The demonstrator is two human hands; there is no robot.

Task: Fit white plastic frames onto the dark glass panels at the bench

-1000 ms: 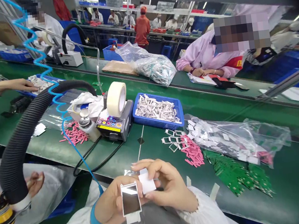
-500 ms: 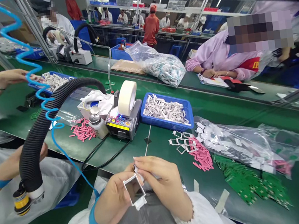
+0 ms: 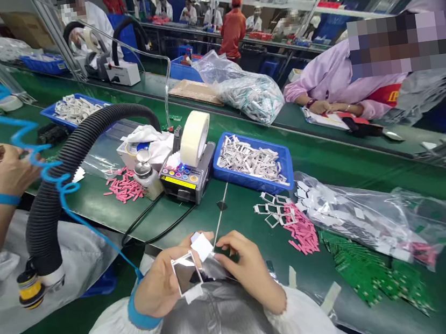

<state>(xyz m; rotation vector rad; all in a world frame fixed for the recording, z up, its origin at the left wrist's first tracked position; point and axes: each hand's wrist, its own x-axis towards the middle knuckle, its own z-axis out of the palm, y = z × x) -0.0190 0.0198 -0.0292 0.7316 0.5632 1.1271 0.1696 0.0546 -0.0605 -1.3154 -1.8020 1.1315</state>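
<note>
At lower centre, my left hand [image 3: 156, 286] holds the framed screen [image 3: 188, 274], best kept steady; whether my right hand [image 3: 248, 269] grips anything, I can't tell.

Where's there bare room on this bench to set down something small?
Mainly between the tape machine and the loose white frames, ahead of your right hand; another patch lies beyond the clear bag of white pieces, right of the blue tray. It's crowded rightward with pink strips and green boards, and around the bottle.
</note>
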